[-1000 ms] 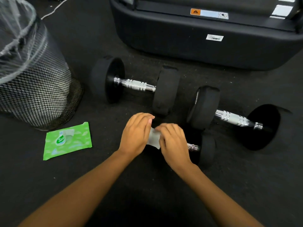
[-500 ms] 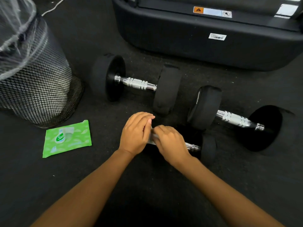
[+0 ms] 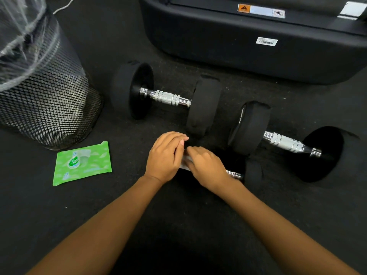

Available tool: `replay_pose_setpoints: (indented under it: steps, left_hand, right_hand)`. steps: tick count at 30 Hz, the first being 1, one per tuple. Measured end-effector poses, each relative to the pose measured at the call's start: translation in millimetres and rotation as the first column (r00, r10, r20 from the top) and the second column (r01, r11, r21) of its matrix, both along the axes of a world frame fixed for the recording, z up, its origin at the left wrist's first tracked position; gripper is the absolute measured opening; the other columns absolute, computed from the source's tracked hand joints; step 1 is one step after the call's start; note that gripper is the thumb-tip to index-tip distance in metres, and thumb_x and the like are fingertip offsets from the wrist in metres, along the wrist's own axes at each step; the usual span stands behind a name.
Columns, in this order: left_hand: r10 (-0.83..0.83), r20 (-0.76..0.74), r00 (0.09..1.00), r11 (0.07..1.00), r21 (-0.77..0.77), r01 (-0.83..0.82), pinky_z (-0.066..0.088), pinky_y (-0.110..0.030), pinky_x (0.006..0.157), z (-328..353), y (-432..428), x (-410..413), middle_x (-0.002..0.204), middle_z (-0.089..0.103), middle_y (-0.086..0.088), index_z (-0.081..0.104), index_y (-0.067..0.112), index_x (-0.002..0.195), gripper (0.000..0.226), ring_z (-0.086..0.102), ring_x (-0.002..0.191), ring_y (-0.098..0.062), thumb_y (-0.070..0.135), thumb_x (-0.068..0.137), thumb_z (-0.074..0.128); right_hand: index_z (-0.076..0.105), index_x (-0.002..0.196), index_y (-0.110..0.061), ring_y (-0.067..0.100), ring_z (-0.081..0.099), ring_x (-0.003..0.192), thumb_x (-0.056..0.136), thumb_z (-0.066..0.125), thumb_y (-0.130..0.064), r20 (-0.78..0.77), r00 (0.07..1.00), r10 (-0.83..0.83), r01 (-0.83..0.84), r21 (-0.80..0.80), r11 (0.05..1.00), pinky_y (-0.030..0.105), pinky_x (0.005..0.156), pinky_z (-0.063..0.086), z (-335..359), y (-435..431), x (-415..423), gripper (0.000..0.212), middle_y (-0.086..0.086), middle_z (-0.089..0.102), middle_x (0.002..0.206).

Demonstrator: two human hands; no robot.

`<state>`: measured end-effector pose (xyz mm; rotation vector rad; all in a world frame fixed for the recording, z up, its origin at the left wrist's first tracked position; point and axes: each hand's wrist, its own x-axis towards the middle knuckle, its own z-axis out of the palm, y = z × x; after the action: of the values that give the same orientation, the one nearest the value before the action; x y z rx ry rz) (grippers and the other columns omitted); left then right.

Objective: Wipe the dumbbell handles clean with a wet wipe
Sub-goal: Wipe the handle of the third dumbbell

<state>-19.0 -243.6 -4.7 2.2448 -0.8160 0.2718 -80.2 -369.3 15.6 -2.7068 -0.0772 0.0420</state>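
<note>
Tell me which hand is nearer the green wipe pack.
Left. The left hand sits just right of the pack; the right hand, holding the wipe on the small dumbbell, is farther right, beyond the left.

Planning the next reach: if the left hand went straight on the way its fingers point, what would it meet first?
Probably the nearer black weight of the rear left dumbbell, just beyond the left hand. Depth is unclear from this one view.

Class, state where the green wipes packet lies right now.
In the head view, the green wipes packet lies on the floor at the left, just below the mesh bin and left of the left hand.
</note>
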Motion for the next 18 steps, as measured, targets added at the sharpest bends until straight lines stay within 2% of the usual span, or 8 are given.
replay_pose_setpoints:
  steps: [1, 3, 7, 14, 18]
  left_hand:
    - [-0.002, -0.002, 1.000, 1.000, 0.000, 0.002, 0.038, -0.024, 0.098, 0, 0, 0, 0.103, 0.068, -0.004, 0.069, 0.008, 0.102, 0.033, 0.054, 0.104, -0.012, 0.018, 0.094, 0.039]
    - [-0.001, -0.002, 1.000, 1.000, 0.006, 0.001, 0.037, -0.023, 0.098, 0, 0, -1, 0.103, 0.068, -0.004, 0.068, 0.008, 0.102, 0.033, 0.053, 0.104, -0.012, 0.018, 0.094, 0.039]
    - [-0.003, -0.007, 1.000, 1.000, 0.004, 0.003, 0.040, -0.028, 0.097, 0, 0, -1, 0.103, 0.068, -0.002, 0.068, 0.009, 0.102, 0.032, 0.056, 0.104, -0.013, 0.019, 0.094, 0.039]
    - [0.005, -0.013, 1.000, 1.000, 0.013, -0.004, 0.041, -0.030, 0.096, 0, 0, 0, 0.104, 0.068, -0.002, 0.068, 0.009, 0.103, 0.033, 0.057, 0.105, -0.014, 0.019, 0.094, 0.038]
    - [0.002, -0.004, 1.000, 1.000, 0.014, -0.002, 0.039, -0.026, 0.097, 1, 0, -1, 0.103, 0.068, -0.002, 0.068, 0.009, 0.102, 0.033, 0.055, 0.105, -0.013, 0.018, 0.094, 0.039]
  right_hand:
    - [0.059, 0.101, -0.007, 0.026, 0.060, 0.090, 0.088, 0.059, -0.017, 0.066, 0.998, 0.024, -0.022, -0.033, 0.999, 0.033, 0.079, 0.045, -1, 1, -3, 0.017, 0.011, 0.064, 0.098]
    - [0.061, 0.098, -0.007, 0.026, 0.061, 0.084, 0.076, 0.072, -0.014, 0.101, 0.994, 0.044, -0.035, -0.083, 0.996, 0.034, 0.077, 0.048, -3, -3, -10, 0.025, 0.011, 0.064, 0.093]
    - [0.062, 0.083, -0.012, 0.020, 0.059, 0.069, 0.054, 0.086, -0.014, 0.141, 0.990, -0.014, 0.037, -0.164, 0.986, 0.026, 0.064, 0.049, -2, -17, -28, 0.038, 0.003, 0.060, 0.079]
    - [0.061, 0.080, -0.011, 0.018, 0.058, 0.067, 0.053, 0.084, -0.014, 0.199, 0.980, 0.002, 0.036, -0.186, 0.982, 0.027, 0.066, 0.049, -1, 0, -21, 0.036, 0.003, 0.060, 0.076]
    - [0.064, 0.086, -0.010, 0.019, 0.061, 0.073, 0.056, 0.085, -0.013, 0.138, 0.990, 0.024, 0.004, -0.199, 0.980, 0.029, 0.070, 0.052, -4, -9, -29, 0.036, 0.004, 0.064, 0.082]
